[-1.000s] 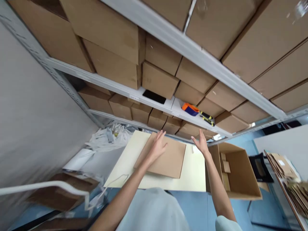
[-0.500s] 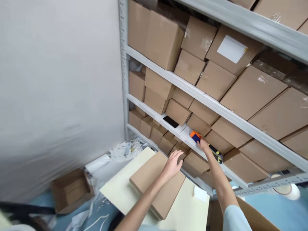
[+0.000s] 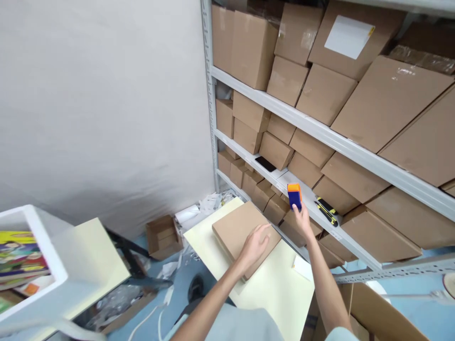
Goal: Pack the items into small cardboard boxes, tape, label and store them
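Observation:
My right hand (image 3: 301, 217) grips the lower end of a small orange and dark blue item (image 3: 294, 196), held up in front of the shelf edge. My left hand (image 3: 256, 244) rests on the flat brown cardboard box (image 3: 236, 222), its fingers apart and nothing held in them. That box lies on a pale yellow tabletop (image 3: 280, 289). Yellow and black cutters (image 3: 326, 210) lie on the shelf board right of my right hand. A flat black object (image 3: 265, 164) sits farther left on the same shelf.
Metal shelving (image 3: 263, 98) full of cardboard boxes stands ahead and right. A white slip (image 3: 302, 266) lies at the table's right edge. At the left is a white bin (image 3: 53, 258) with colourful printed items. Open cartons (image 3: 163, 237) stand on the floor.
My right hand has lifted the orange and blue item away from the shelf and turned it upright. My left hand has come down onto the box. The view has swung, bringing the white bin in.

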`<state>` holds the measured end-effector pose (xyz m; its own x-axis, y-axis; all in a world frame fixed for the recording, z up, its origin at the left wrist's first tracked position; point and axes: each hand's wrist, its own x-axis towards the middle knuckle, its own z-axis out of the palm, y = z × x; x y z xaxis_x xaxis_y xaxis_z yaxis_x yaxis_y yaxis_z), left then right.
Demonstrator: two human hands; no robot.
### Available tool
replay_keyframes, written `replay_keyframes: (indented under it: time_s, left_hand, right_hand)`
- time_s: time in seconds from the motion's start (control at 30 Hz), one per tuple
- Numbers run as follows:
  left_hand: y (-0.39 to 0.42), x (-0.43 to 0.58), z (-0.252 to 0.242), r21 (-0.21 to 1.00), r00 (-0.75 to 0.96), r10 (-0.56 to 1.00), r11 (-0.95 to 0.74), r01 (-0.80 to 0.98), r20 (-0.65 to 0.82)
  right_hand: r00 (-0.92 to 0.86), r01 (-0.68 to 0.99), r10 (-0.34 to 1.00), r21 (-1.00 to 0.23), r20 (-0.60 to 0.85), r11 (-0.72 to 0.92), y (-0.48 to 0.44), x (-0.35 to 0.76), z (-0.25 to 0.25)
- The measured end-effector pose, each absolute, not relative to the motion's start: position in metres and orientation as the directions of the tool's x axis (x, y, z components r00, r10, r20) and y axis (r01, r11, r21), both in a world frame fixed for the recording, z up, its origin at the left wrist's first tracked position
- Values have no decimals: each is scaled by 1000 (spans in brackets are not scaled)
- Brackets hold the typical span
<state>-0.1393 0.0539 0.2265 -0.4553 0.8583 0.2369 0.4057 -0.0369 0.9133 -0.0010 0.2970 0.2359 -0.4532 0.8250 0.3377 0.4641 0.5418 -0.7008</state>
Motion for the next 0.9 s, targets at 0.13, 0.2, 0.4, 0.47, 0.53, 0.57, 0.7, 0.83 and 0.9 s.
replay_keyframes:
  time_s: [0.13,0.2,0.4,0.47,0.53,0.57,0.7,0.83,0.9]
  left_hand:
    - [49,-120,250,931,-495,823,-105,351,279]
    - [45,-109,261,927,-473,822,-164,336,317]
    - [24,-97,285,918,-451,810,-253,305,373]
    - [17,-101,293,907,-395,829,-286,309,396]
    - [10,-105,299,894,-335,845,-314,319,416]
    - [7,-106,301,889,-313,850,-323,324,423]
    - [-4,-107,302,879,-282,854,-338,337,437]
    - [-16,-111,310,848,-279,839,-336,411,468]
    - [-21,-118,324,823,-327,796,-340,455,510]
  right_hand:
    - [-444,103,860,-939,252,328,181,17,223]
    - [-435,26,870,-962,233,270,140,22,227]
    - [-420,-38,854,-946,308,323,100,31,250]
    - [-452,-30,821,-926,349,377,97,37,254]
    - [-484,-18,793,-910,370,414,94,42,258]
    - [-496,-14,785,-907,372,421,93,45,260]
    - [-532,-26,775,-922,340,387,90,51,268]
    - [-552,-11,767,-923,327,386,90,54,274]
    - [-571,24,733,-884,371,467,90,57,278]
